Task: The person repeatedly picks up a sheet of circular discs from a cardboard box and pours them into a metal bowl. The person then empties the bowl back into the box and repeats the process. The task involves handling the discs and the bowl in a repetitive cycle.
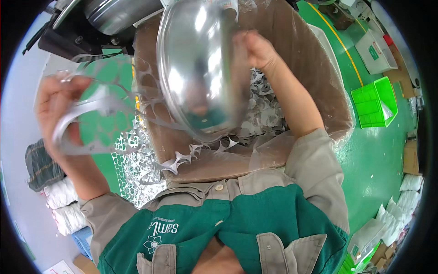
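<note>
A clear plastic dome, shaped like a bowl (196,68), is held up close to the camera by my right hand (255,48), which grips its right rim. My left hand (57,107) is raised at the left and closed on a strip of clear plastic punched scrap (91,123); the scrap web trails from it across to the dome's lower edge. Behind the dome stands a big cardboard box (315,77) lined with plastic film and filled with several scrap rings and webbing (262,116).
A machine with a metal drum (109,16) stands at the top left. A green crate (374,102) and a white bin (376,50) sit on the green floor at the right. White sacks (64,201) lie at the lower left, more bags (397,214) at the lower right.
</note>
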A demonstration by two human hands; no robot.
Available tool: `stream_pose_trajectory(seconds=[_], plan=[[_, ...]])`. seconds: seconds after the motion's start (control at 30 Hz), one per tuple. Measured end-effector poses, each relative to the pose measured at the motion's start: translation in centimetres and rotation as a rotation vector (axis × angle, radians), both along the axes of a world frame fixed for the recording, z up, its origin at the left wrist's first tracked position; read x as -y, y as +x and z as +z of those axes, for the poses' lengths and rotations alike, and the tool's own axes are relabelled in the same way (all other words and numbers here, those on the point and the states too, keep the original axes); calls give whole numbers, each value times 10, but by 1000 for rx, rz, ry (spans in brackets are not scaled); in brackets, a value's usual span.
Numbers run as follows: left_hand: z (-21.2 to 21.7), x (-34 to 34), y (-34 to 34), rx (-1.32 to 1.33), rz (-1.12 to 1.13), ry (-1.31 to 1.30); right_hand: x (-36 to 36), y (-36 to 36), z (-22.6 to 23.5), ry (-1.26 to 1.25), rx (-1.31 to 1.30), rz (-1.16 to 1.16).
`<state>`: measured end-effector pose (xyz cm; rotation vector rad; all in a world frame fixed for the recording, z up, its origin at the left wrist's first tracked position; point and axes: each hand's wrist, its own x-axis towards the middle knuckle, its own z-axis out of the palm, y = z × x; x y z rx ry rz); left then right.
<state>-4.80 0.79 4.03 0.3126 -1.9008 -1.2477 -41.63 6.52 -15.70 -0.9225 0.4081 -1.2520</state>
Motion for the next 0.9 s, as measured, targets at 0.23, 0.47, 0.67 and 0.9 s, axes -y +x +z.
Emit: stream_pose_trajectory(seconds=[0.23,0.47,0.67,0.9], plan=[[79,50,232,-114,729,-316,-35,-33,-182,493,-2124,-38],[30,43,304,1365,1228,-491,-63,-56,-122,664,-2022,148],[-20,40,-19,781,214,-467,-37,-133,-57,306,-2095,-729],[-233,15,-287,1012,-597,-594,-53,-103,87,278,-1866,-1055]])
